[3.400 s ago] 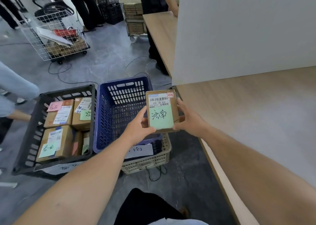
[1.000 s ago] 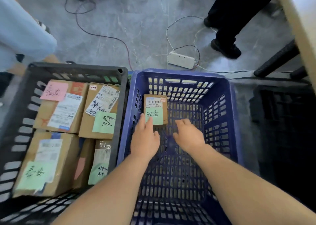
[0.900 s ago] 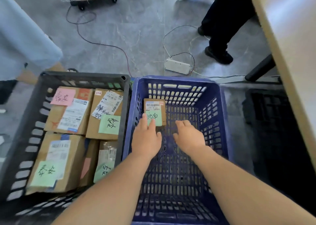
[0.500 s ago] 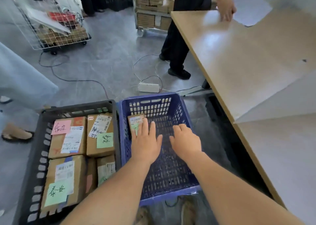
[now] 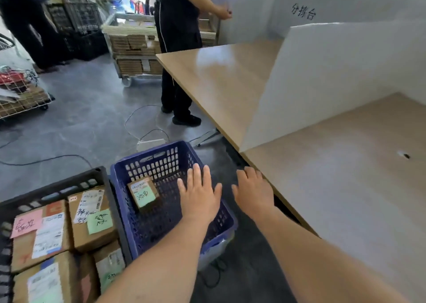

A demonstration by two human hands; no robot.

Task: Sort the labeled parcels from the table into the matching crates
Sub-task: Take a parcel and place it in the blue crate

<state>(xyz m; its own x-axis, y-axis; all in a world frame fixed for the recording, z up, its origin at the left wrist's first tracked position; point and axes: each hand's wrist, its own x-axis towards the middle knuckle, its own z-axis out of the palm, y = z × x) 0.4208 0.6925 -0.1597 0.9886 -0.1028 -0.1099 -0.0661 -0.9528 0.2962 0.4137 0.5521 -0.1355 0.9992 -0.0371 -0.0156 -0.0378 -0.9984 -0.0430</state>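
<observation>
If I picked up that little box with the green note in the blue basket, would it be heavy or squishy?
Probably stiff, not squishy: the little box is cardboard with straight edges. Likely light, since it is small beside the parcels in the black crate. Flat-sided, on the floor of the blue crate, it should slide rather than roll.

Small brown parcel: white barcode label above a green handwritten note, label side up, a little askew to the walls. It lies alone in the blue crate, toward the far left corner.

Blue crate: slotted plastic, on the floor just beside the black crate to its left.

Black crate: packed with brown parcels, labels up. One far parcel bears a pink note, its neighbour a green note. More lie nearer the camera.
</observation>
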